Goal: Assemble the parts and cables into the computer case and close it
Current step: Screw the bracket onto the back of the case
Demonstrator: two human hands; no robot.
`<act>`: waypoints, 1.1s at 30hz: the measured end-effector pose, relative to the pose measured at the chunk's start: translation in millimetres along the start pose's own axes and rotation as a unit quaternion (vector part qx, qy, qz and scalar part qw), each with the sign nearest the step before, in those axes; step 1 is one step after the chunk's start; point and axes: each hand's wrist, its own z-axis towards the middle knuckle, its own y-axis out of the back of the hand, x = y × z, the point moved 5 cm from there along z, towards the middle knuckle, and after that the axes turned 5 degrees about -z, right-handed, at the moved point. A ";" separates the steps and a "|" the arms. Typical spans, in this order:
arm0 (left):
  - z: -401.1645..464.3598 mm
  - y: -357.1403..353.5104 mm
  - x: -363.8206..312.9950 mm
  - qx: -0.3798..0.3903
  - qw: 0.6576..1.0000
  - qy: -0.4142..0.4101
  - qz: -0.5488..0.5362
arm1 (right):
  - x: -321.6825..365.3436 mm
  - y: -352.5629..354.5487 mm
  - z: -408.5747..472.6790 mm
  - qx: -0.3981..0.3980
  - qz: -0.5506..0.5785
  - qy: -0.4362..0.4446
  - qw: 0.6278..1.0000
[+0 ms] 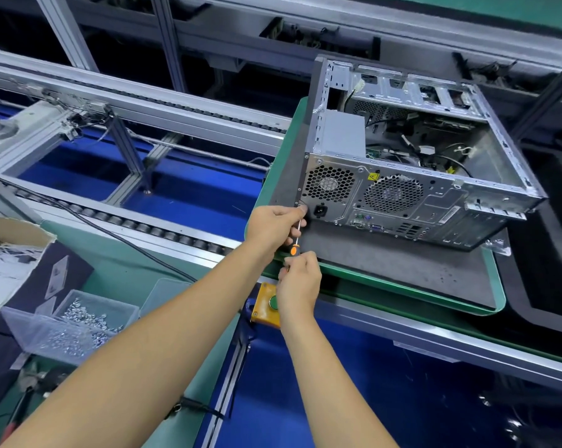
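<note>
Hands work a screwdriver (296, 241) at the computer case (402, 163): left grip (273, 226) pinching the shaft, right grip (298, 281) clasping the handle.

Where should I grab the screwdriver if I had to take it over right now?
Grip the screwdriver by its orange and black handle, coming from below, near the right hand. It stands nearly upright with its tip at the computer case rear corner, and the left hand already pinches the thin shaft.
</note>
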 end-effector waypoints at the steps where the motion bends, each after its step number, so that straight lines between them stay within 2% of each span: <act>1: -0.4 -0.1 0.6 -0.003 1.000 -0.001 0.004 | 1.0 1.1 -0.7 -0.005 -0.012 0.005 1.000; 10: -5.1 0.8 3.1 0.001 1.000 -0.028 -0.010 | 6.1 5.1 -3.1 -0.022 -0.078 0.045 0.996; 20: -4.8 1.0 -3.4 0.014 0.998 -0.053 0.041 | 4.5 -2.6 -5.9 0.013 0.047 0.006 0.999; 25: -6.2 -2.5 -3.5 0.022 0.999 -0.030 0.028 | -3.2 -9.0 -10.4 0.089 0.152 -0.147 0.973; 33: -1.8 7.0 -3.7 0.082 0.996 -0.014 0.015 | 9.3 -9.1 -12.9 0.093 0.228 -0.155 0.957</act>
